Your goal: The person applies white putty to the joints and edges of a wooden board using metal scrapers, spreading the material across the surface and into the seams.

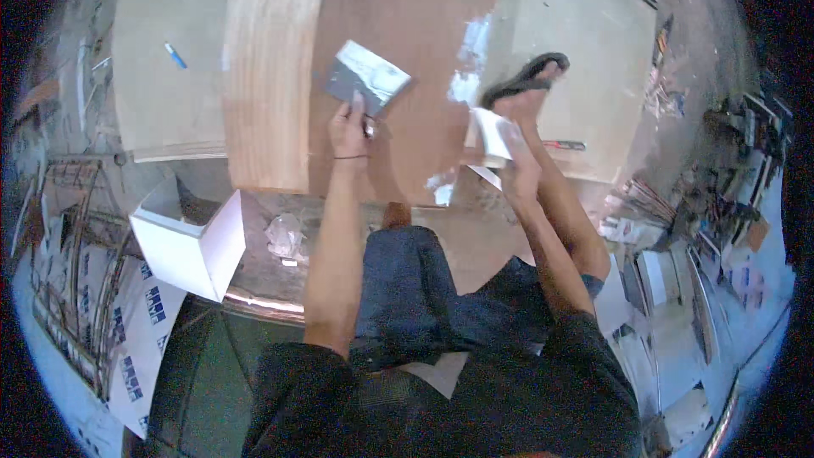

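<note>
Head view: left hand (348, 131), grip pinching a paste-smeared plate (370, 78), over the brown panel (407, 8); right hand (522, 171), grip closed around a blurred white tool (493, 136), nearer the panel's white-patched right edge (468, 55).

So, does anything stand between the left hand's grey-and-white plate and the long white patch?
Nothing visible: only brown board shows between the plate, in the left hand, and the patch. The right hand, with a blurred white piece, is lower in view.

Upper left, a pen (175, 56) on a board (170, 114), a box (222, 242) below it; upper centre, a plate (369, 76) over a panel (424, 140); right of centre, a cutter (565, 145)
</note>
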A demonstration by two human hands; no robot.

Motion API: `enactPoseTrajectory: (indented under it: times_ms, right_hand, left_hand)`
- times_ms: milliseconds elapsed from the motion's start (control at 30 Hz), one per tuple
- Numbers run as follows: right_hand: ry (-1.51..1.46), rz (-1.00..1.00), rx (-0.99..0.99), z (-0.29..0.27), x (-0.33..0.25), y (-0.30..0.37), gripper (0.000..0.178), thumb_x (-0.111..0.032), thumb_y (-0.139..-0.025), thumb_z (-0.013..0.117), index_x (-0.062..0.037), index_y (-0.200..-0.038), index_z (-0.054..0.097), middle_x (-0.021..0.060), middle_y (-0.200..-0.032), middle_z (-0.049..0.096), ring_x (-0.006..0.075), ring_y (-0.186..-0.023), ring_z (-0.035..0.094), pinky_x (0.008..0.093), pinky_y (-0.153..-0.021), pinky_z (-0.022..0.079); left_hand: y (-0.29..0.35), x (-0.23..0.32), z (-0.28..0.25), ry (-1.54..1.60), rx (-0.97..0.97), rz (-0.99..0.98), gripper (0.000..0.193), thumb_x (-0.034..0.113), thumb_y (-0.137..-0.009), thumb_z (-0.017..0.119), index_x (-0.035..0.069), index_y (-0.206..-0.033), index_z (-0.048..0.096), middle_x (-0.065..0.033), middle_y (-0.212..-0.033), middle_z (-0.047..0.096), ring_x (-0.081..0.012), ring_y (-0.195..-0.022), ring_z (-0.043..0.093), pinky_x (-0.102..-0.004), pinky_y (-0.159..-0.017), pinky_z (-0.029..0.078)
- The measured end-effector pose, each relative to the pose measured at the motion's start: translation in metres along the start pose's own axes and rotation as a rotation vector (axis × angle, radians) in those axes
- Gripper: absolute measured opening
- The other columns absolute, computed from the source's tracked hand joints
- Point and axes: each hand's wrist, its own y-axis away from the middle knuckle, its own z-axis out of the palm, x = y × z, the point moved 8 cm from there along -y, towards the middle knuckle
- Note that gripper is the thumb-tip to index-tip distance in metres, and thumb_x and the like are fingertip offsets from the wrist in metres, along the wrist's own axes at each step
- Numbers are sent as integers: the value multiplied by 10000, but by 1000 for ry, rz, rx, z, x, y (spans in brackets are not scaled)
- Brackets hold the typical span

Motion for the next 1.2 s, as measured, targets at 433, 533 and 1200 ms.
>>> enactPoseTrajectory:
  times_ms: [433,533,1200]
  right_hand:
    - [-399,-120,34,-47,-90,-72,386,33,-741,496,-65,-1105,576,146,-1066,596,281,-997,565,340,-893,410]
    - [-340,-163,14,-45,-96,-74,373,8,-729,532,-80,-1087,586,133,-1058,599,296,-982,569,351,-867,432]
    - [-372,-276,-196,-31,-74,-59,418,53,-658,504,-61,-1048,605,134,-1013,606,283,-941,578,343,-816,452]
  left_hand:
    - [95,92,69,-945,-67,603,236,209,-912,400,-3,-885,499,-241,-690,539,-410,-636,552,-419,-531,410]
    - [101,103,80,-917,-97,702,209,192,-912,394,2,-890,478,-237,-677,542,-422,-646,553,-446,-529,405]
    - [34,122,90,-970,-86,733,288,256,-941,366,-5,-957,489,-172,-739,578,-284,-641,581,-345,-539,408]
